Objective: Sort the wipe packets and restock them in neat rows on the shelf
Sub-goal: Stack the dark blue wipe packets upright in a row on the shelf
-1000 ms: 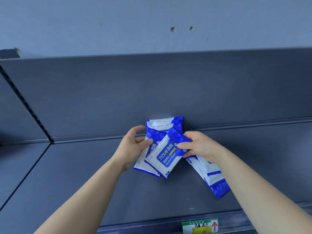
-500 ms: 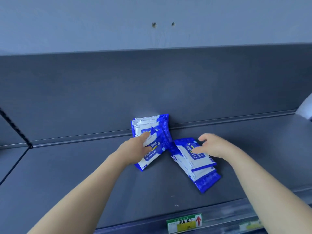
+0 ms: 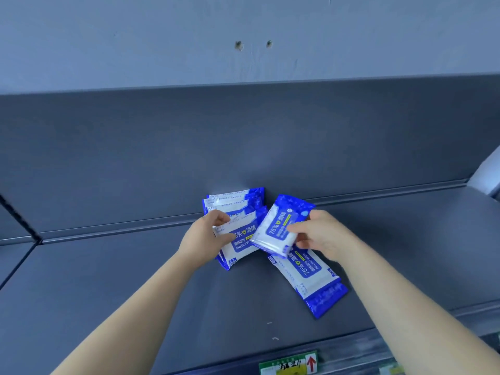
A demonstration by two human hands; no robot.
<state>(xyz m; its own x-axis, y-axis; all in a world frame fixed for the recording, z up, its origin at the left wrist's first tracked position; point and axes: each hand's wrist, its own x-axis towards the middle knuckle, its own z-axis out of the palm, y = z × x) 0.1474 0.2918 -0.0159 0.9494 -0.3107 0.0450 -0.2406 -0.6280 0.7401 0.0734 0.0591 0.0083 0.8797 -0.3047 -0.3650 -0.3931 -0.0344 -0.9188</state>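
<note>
The right hand (image 3: 322, 234) grips one packet (image 3: 280, 226), thumb on the front and fingers curled under it. It holds the packet tilted, just above the shelf (image 3: 135, 293). Under that hand, and back toward its wrist, a pile (image 3: 311, 280) of more packets lies flat on the shelf. The hand and the held packet cover the pile's far end, so I cannot count them.

The left hand (image 3: 207, 235) pinches the front packet of a stack (image 3: 235, 207), fingers on top and thumb lower down. Just past its fingertips the stack meets the back panel (image 3: 270, 144). The held packet hides the stack's right edge; I cannot tell if they touch.

Above the panel is a wall (image 3: 162, 36) with two small holes (image 3: 239, 46). Below the right forearm, on the shelf's front edge, sits a green and yellow tag (image 3: 288, 365) with a red arrow. Its words are too blurry to read. Far to the right of the right hand, a pale thing (image 3: 487, 171) is cut off by the edge.
</note>
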